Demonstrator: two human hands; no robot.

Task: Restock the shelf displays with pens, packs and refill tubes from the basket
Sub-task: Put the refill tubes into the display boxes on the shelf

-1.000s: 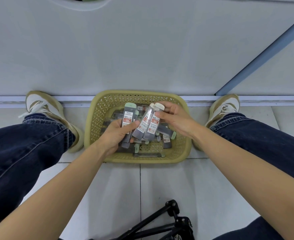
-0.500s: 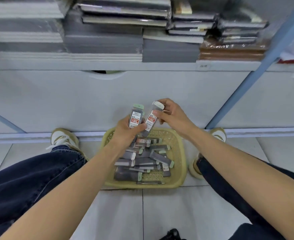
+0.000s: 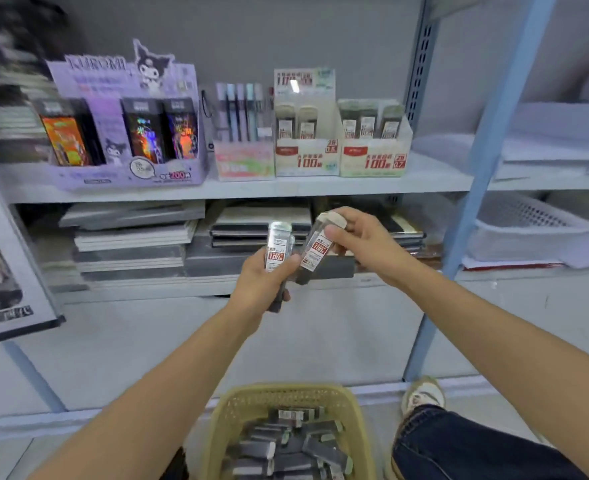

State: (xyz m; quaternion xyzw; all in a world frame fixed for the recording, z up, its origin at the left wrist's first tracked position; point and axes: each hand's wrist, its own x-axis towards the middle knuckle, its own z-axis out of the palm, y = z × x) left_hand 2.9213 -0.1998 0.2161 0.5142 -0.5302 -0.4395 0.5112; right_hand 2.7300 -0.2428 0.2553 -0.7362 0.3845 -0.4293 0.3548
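Fingers (image 3: pixel 350 216) of the right hand (image 3: pixel 362 244), seen in the head view, curl over the white cap end of the right tube (image 3: pixel 315 252), with the thumb pressed on the label side. This is a closed pinch at the top of the tube only. The left hand (image 3: pixel 263 282) wraps around the lower half of the left tube (image 3: pixel 279 245), thumb across the front. Whether a second tube lies behind it cannot be told.

Long axes: the left tube stands close to upright, cap uppermost. The right tube is tilted, cap up and to the right, dark base down and to the left, just beside the left thumb. Its label reads 0.5.

Targets: the 0.5 display box (image 3: pixel 305 159) and the 0.7 display box (image 3: pixel 372 161) stand side by side on the upper shelf (image 3: pixel 431 183), above and beyond both hands. The 0.5 display box lies almost straight above the right tube. The right hand is the nearer one to both boxes. Judgement: placement calls for a lift up and forward, with the tube brought upright to match those standing in the box.

Loose tubes (image 3: pixel 293 441) lie flat in the basket (image 3: pixel 217 410) on the floor, below the forearms.
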